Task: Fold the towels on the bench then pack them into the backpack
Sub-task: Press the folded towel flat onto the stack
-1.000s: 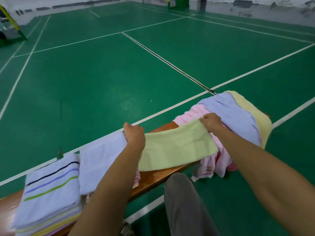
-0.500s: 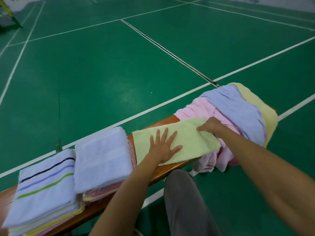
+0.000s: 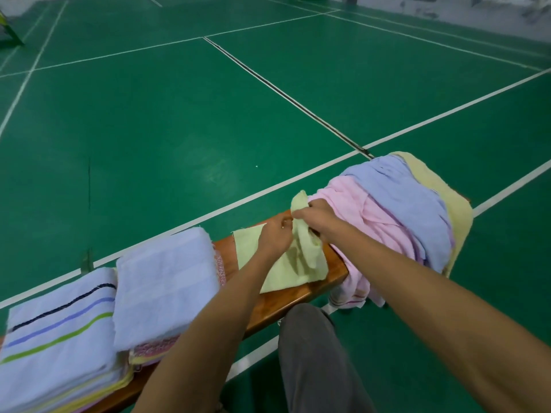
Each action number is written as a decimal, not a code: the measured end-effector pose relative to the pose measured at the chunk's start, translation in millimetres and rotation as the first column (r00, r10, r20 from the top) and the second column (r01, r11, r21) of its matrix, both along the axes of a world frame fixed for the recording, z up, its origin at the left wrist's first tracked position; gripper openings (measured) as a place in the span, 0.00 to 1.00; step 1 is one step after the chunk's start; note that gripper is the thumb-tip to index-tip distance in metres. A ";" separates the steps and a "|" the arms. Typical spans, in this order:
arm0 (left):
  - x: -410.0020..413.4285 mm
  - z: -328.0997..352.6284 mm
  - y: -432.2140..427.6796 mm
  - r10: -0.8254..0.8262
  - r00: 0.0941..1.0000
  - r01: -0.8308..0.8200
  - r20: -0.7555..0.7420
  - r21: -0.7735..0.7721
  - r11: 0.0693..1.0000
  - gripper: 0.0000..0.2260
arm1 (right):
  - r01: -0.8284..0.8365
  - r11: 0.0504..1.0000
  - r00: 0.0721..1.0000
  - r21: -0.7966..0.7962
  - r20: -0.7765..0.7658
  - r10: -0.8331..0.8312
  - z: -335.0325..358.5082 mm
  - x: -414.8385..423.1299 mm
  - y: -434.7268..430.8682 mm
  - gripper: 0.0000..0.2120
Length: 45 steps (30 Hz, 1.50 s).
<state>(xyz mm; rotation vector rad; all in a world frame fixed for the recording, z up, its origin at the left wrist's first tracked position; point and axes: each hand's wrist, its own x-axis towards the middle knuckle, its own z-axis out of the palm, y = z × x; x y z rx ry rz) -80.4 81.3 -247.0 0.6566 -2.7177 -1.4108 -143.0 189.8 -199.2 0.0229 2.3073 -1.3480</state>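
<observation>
A green court floor [image 3: 179, 120] with white lines fills the head view, and a grey wall [image 3: 492, 13] runs along the far right edge. Across the near part lies a wooden bench [image 3: 286, 302], running from the near left up toward the right. On the middle of the bench lies a yellow towel [image 3: 286, 272], part flat on the wood and part lifted and bunched. The left hand [image 3: 275, 236] rests on the towel's flat part with its fingers curled at the raised fold; whether they pinch the cloth I cannot tell. The right hand [image 3: 317, 217] grips the lifted end of the towel, fingers curled round the cloth, with a corner sticking up just beyond the knuckles. Touching the right hand on its far right side is a pile [image 3: 396, 216] of unfolded towels, pink below, lilac over it and pale yellow at the far end, draped over the bench end and hanging down toward the floor. To the left of the yellow towel sits a stack [image 3: 167, 281] of folded towels with a white one on top and pink and yellow edges under it. Just beside that, at the near left, is a striped stack [image 3: 56, 338], its top towel bearing dark, blue and green stripes. A knee [image 3: 310, 347] in grey trousers shows below the bench, between the two forearms. No backpack is in view.
</observation>
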 end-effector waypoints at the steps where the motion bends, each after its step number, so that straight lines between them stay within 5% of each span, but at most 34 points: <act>1: 2.2 9.3 -3.1 0.115 0.993 -0.110 -0.022 0.181 0.977 0.14 | -0.008 1.000 1.000 0.011 -0.003 0.008 -1.9 4.8 -7.6 0.18; 3: 9.1 22.9 -7.4 0.247 0.966 -0.255 0.080 0.467 0.847 0.17 | -0.013 1.000 1.000 0.021 -0.006 0.013 -2.0 17.4 -21.8 0.14; 5: 19.7 32.1 -12.0 0.256 0.954 -0.299 0.155 0.504 0.810 0.21 | -0.026 1.000 0.999 0.017 0.019 0.026 -4.0 28.8 -34.9 0.10; 11: 34.9 20.3 -37.4 0.277 0.925 -0.352 0.259 0.321 0.879 0.27 | -0.139 0.983 0.958 -0.124 0.234 0.165 -5.7 57.4 -56.8 0.09; 15: 49.2 21.3 -52.8 0.237 0.874 -0.267 0.425 0.014 0.963 0.18 | -0.156 0.981 0.956 -0.117 0.230 0.180 -10.9 60.8 -53.5 0.07; 20: 51.2 16.4 -56.7 0.319 0.859 -0.293 0.400 -0.126 0.948 0.24 | -0.139 0.893 0.947 0.429 -0.206 0.246 -27.1 49.6 -35.2 0.07; 24: 58.4 15.6 -47.9 0.291 0.887 -0.206 0.358 -0.255 0.945 0.29 | -0.010 0.842 0.955 0.539 -0.246 0.168 -26.3 55.8 -20.8 0.28; 28: 56.9 5.9 -44.3 0.286 0.902 -0.250 0.322 -0.149 0.957 0.36 | -0.106 0.957 0.994 0.272 0.023 0.103 -30.6 48.9 -8.8 0.30; 31: 52.0 3.3 -44.7 0.317 0.867 -0.353 0.384 0.024 0.935 0.44 | -0.067 0.951 0.975 0.301 0.220 -0.001 -28.1 43.0 -6.2 0.42; 33: 46.4 4.5 -46.0 0.296 0.864 -0.367 0.408 0.108 0.924 0.38 | -0.064 0.971 0.954 0.232 0.300 -0.009 -26.1 39.6 -7.0 0.42; 36: 41.6 10.1 -47.3 0.207 0.910 -0.287 0.360 0.186 0.940 0.24 | -0.009 0.995 0.947 0.100 0.320 -0.023 -18.7 35.8 -3.2 0.28; 45: 58.4 71.1 -53.1 0.277 0.960 -0.279 0.035 0.131 0.951 0.19 | -0.046 0.992 0.977 -0.117 0.200 0.069 43.2 41.9 3.1 0.18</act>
